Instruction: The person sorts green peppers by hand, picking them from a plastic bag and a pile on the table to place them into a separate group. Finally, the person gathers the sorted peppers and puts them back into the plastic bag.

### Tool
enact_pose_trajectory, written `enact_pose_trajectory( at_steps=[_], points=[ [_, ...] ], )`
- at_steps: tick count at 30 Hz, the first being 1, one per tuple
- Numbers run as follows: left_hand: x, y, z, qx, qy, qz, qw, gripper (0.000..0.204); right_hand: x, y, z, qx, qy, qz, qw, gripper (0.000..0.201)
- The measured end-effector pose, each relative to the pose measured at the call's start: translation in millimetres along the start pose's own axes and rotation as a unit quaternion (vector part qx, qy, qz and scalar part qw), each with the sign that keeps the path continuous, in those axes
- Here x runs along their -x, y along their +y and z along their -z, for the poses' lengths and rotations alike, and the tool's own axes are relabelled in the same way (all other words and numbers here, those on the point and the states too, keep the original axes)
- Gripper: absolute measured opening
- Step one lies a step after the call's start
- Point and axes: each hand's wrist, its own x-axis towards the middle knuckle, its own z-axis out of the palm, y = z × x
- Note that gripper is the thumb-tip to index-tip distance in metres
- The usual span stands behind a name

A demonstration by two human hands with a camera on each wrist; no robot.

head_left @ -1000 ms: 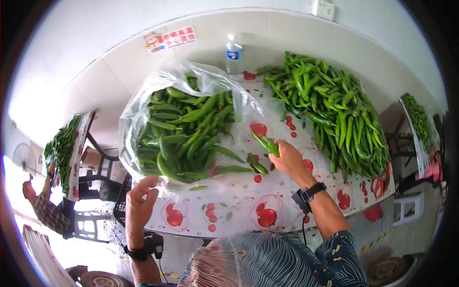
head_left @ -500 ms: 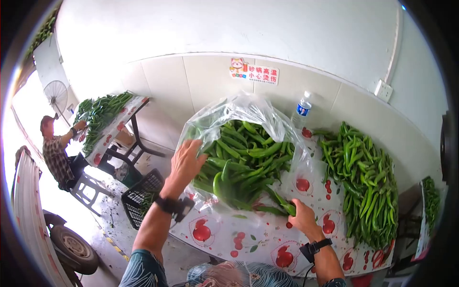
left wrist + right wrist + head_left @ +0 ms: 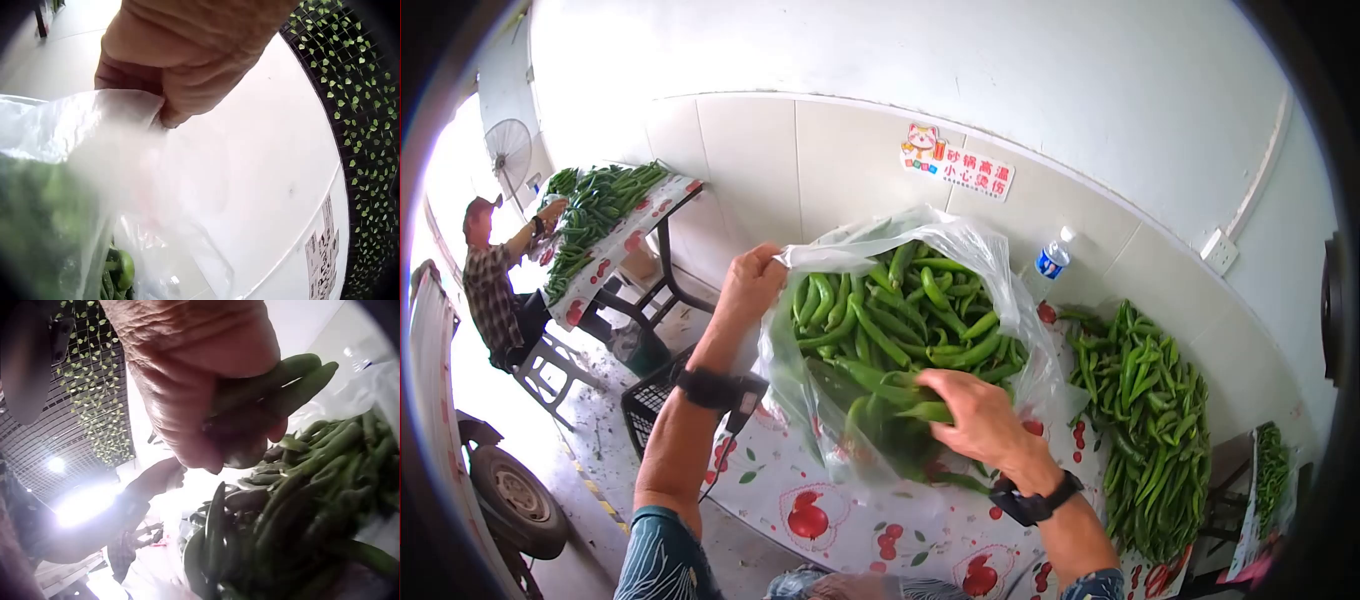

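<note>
A clear plastic bag (image 3: pixel 975 240), filled with green chili peppers (image 3: pixel 900 315), stands on the patterned tablecloth in the head view. My left hand (image 3: pixel 752 285) pinches the bag's left rim and pulls it up; the left wrist view shows the film (image 3: pixel 131 112) bunched under thumb and fingers. Over the front of the bag's mouth is my right hand (image 3: pixel 980 420), fingers curled round green peppers (image 3: pixel 294 384). In the right wrist view, two pepper ends stick out of that grip above the heap in the bag. The palm hides the rest of them.
To the right lies a large pile of green peppers (image 3: pixel 1145 420). A water bottle (image 3: pixel 1052 258) stands behind the bag by the wall. On the floor at left is a black crate (image 3: pixel 640 410). Beyond it, a seated person (image 3: pixel 495 290) works at another pepper-covered table (image 3: pixel 625 245).
My left hand went from beside the bag to its left rim and raised it. My right hand carried peppers from the tablecloth to over the bag. The head view swung left.
</note>
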Motion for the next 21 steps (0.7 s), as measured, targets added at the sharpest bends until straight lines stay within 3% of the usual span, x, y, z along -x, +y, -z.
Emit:
enact_pose_trajectory(
  at_steps=[5, 7, 10, 13, 14, 21],
  points=[
    [-1, -16, 14, 0.062, -0.023, 0.003, 0.998, 0.021, -103, 25, -33, 0.167, -0.123, 0.045, 0.977, 0.052],
    [0, -18, 17, 0.047, -0.03, -0.003, 0.998, 0.022, -140, 36, -41, 0.223, -0.064, 0.054, 0.971, 0.058],
    [3, -10, 22, 0.06, -0.024, -0.006, 0.998, 0.022, -148, 47, -45, 0.145, 0.126, 0.05, 0.98, 0.056],
    [7, -10, 24, 0.082, -0.023, -0.006, 0.996, 0.022, -129, 48, -59, 0.118, 0.046, 0.001, 0.992, 0.055],
    [7, -11, 23, 0.09, -0.023, -0.008, 0.996, 0.022, -127, 48, -61, 0.159, 0.012, 0.029, 0.987, 0.052],
    [5, -11, 21, 0.118, -0.029, -0.001, 0.993, 0.022, -156, 92, -61, 0.113, -0.132, 0.072, 0.982, 0.052]
  ],
)
